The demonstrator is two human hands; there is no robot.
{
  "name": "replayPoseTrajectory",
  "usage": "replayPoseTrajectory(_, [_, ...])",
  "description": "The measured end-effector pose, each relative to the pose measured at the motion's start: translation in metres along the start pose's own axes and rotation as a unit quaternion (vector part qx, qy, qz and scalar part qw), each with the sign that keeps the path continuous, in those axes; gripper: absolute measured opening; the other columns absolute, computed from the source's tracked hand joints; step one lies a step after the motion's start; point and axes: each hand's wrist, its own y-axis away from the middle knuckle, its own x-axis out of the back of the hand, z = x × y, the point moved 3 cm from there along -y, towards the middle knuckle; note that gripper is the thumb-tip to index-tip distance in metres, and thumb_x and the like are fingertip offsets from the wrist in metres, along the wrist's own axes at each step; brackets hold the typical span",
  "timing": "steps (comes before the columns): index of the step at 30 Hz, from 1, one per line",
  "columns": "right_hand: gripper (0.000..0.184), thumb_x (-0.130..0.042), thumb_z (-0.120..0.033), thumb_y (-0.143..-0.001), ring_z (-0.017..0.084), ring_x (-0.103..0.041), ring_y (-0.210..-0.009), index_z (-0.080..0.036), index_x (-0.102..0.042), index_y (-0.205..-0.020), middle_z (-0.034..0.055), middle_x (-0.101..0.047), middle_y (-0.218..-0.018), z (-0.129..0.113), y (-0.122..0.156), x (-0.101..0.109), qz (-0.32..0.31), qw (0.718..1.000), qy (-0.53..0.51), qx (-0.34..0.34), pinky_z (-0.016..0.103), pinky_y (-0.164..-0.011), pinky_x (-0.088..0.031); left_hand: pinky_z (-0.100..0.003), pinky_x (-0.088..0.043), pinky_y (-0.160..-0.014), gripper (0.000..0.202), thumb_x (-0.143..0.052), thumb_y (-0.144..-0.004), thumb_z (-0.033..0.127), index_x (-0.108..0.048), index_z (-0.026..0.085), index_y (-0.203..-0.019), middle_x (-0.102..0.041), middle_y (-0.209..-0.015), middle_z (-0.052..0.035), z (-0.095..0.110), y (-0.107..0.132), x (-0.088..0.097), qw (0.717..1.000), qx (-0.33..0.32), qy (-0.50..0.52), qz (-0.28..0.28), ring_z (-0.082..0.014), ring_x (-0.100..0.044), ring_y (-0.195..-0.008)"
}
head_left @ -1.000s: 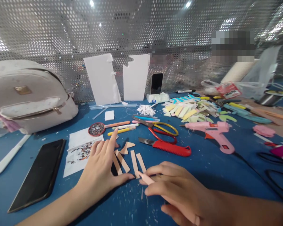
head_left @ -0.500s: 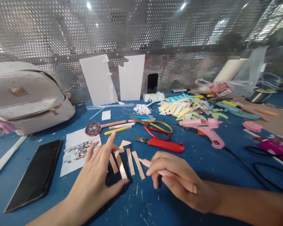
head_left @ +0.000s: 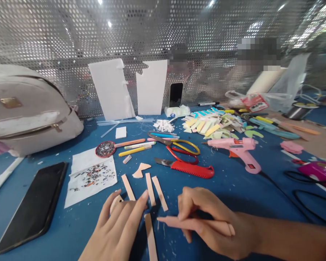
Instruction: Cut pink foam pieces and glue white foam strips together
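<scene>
My right hand (head_left: 209,221) is closed around a peach-coloured pen (head_left: 176,222), whose thin tip points left toward the paper strips. My left hand (head_left: 122,224) lies low over the table with its fingers stretched out; its thumb is hidden. Just right of it a peach strip (head_left: 151,237) runs toward the bottom edge of the view. Beyond the fingertips are more peach strips (head_left: 160,194) and a bent peach offcut (head_left: 141,169). Partly covered by the left fingers is a pale rounded piece (head_left: 116,203) with a dark dot.
Red-handled cutter (head_left: 192,169), scissors (head_left: 179,146) and several markers (head_left: 134,150) lie ahead. A pink glue gun (head_left: 240,146) with its cable is on the right. To the left are a phone (head_left: 31,206), a paper with dark bits (head_left: 81,156) and a backpack (head_left: 29,108).
A strip near my left thumb now lies closer to me. My left hand has come nearer and turned palm-down. The pen in my right hand has moved lower, its tip beside that strip.
</scene>
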Motion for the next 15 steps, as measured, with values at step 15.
replayPoseTrajectory(15, [0.029, -0.048, -0.041, -0.101, 0.012, -0.052, -0.059, -0.019, -0.055, -0.084, -0.0005, -0.059, -0.068, -0.005, -0.01, -0.011, -0.016, 0.985, 0.142, -0.092, 0.02, -0.056, -0.042, -0.045, -0.024, -0.109, 0.093, -0.019, -0.09, 0.081, 0.001, 0.026, -0.163, -0.068, -0.109, -0.0041, -0.006, -0.003, -0.001, 0.998, 0.035, 0.044, -0.042, -0.0268, -0.062, -0.102])
